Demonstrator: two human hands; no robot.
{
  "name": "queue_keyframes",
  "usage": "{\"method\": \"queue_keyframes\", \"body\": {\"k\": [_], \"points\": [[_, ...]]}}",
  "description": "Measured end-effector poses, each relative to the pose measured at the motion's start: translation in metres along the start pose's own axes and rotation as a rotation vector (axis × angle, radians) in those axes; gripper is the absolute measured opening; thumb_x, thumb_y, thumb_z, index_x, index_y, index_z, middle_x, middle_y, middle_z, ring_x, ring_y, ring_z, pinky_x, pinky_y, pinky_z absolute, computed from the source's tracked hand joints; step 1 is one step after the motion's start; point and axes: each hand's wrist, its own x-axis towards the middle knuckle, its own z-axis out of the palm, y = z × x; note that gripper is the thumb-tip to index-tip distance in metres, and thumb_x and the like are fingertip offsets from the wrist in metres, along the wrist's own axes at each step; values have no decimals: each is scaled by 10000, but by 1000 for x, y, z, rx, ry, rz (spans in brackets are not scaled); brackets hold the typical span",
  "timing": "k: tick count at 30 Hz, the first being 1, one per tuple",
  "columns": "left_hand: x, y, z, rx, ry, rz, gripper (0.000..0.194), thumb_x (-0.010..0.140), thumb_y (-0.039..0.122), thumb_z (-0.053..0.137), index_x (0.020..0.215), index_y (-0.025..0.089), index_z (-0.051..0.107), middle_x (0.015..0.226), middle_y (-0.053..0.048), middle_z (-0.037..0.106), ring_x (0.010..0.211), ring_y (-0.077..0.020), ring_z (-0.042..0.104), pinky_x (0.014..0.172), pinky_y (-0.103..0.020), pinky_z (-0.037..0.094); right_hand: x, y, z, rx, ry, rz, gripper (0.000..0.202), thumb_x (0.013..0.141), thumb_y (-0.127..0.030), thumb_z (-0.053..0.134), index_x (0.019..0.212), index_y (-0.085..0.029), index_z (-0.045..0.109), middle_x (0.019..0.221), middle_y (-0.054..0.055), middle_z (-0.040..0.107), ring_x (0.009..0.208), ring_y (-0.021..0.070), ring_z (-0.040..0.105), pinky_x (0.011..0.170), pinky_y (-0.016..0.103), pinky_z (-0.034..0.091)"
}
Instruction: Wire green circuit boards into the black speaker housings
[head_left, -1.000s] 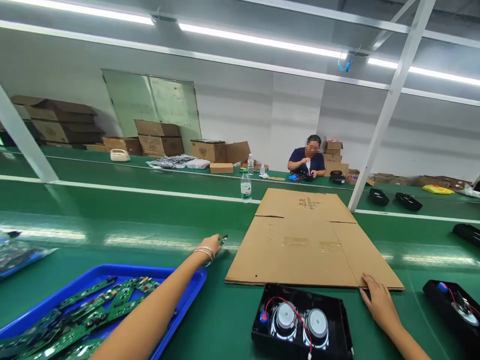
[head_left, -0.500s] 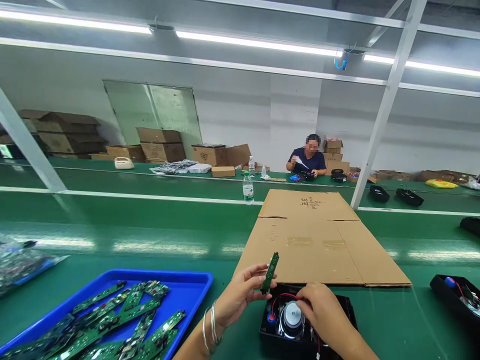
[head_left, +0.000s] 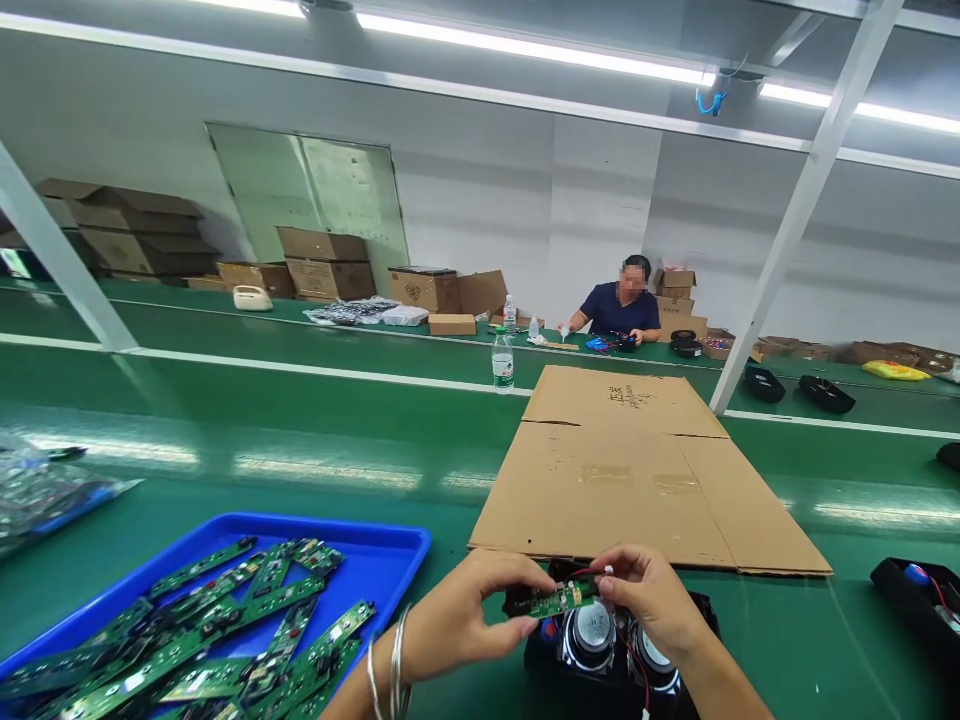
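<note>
A narrow green circuit board [head_left: 559, 599] is pinched between the thumb and fingers of my left hand [head_left: 480, 610], above a black speaker housing [head_left: 544, 665]. My right hand [head_left: 660, 610] closes its thumb and forefinger on a small white connector [head_left: 607, 572] with a red wire, at the board's right end. Two round silver speakers sit in the housing, the left one [head_left: 592, 628] in fuller view than the other, which is partly behind my right hand. A second loose wire hangs between them, with a white plug at its end.
A blue tray [head_left: 405, 545] of circuit boards lies at the left, with a plastic bag [head_left: 52, 500] beyond it. Flat cardboard [head_left: 637, 500] lies ahead. Another black housing [head_left: 919, 610] is at the right. Across the bench sits a person [head_left: 622, 305].
My left hand has turned the board from upright to nearly level, component side showing. My right hand has risen from the housing to the board with a connector. The view has tilted down slightly.
</note>
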Motion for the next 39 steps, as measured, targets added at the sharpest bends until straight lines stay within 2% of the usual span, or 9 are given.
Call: {"method": "queue_keyframes", "body": {"k": [3, 6, 11, 14, 17, 23, 27, 35, 39], "points": [[-2, 2, -1, -20, -78, 57, 214, 621, 227, 632, 827, 236, 692, 840, -24, 697, 799, -197, 606, 720, -262, 465, 0, 2, 4, 87, 36, -55, 251, 568, -373, 745, 703, -181, 655, 700, -10, 602, 649, 105, 533, 605, 211, 396], [2, -1, 3, -119, -85, -36, 192, 641, 248, 623, 822, 211, 676, 818, -27, 682, 751, -177, 594, 677, -254, 462, -5, -1, 11, 37, 19, -145, 214, 627, -389, 704, 679, -186, 658, 808, 25, 639, 799, 153, 563, 718, 250, 411], [13, -9, 13, -499, -7, -210, 305, 609, 273, 678, 877, 175, 568, 785, -22, 652, 742, -162, 581, 687, -283, 457, -13, -4, 20, -160, 57, -141, 237, 655, -377, 674, 765, -171, 638, 733, 28, 636, 718, 169, 568, 676, 277, 423], [17, -10, 19, -663, 30, -272, 431, 587, 302, 712, 943, 174, 506, 730, -6, 638, 654, -137, 562, 619, -273, 445, -16, -5, 24, -370, 88, -251, 156, 732, -330, 602, 723, -176, 631, 710, 23, 614, 695, 159, 547, 657, 271, 410], [18, -11, 27, -773, 50, -252, 420, 627, 329, 690, 978, 169, 525, 781, -20, 630, 722, -143, 557, 648, -265, 431, -20, -8, 27, -576, 84, -411, 165, 819, -265, 495, 760, -193, 631, 740, 28, 591, 731, 156, 526, 660, 271, 403], [13, -9, 30, -779, -74, -215, 439, 704, 370, 634, 1100, 220, 519, 1016, -56, 600, 943, -201, 530, 798, -328, 416, -26, -9, 30, -933, 196, -695, 184, 866, -175, 424, 807, -188, 598, 715, 26, 544, 693, 147, 462, 618, 278, 362], [12, -6, 30, -754, -136, -182, 460, 725, 385, 613, 1136, 219, 490, 1053, -68, 613, 994, -210, 520, 877, -356, 373, -27, -8, 31, -1070, 243, -847, 172, 867, -146, 434, 809, -175, 594, 696, 20, 546, 670, 138, 437, 624, 284, 330], [11, -7, 30, -551, -17, -226, 506, 703, 498, 582, 1110, 197, 565, 972, -51, 631, 853, -189, 524, 713, -272, 415, -27, -11, 34, -1108, 301, -929, 176, 861, -122, 449, 762, -158, 589, 627, 10, 526, 622, 124, 417, 617, 279, 308], [13, -4, 32, -558, 15, -247, 535, 681, 503, 600, 1117, 194, 567, 932, -48, 651, 858, -195, 532, 737, -285, 414, -27, -11, 35, -1136, 307, -973, 168, 858, -116, 449, 771, -154, 588, 639, 13, 542, 616, 125, 416, 618, 283, 308]]}}
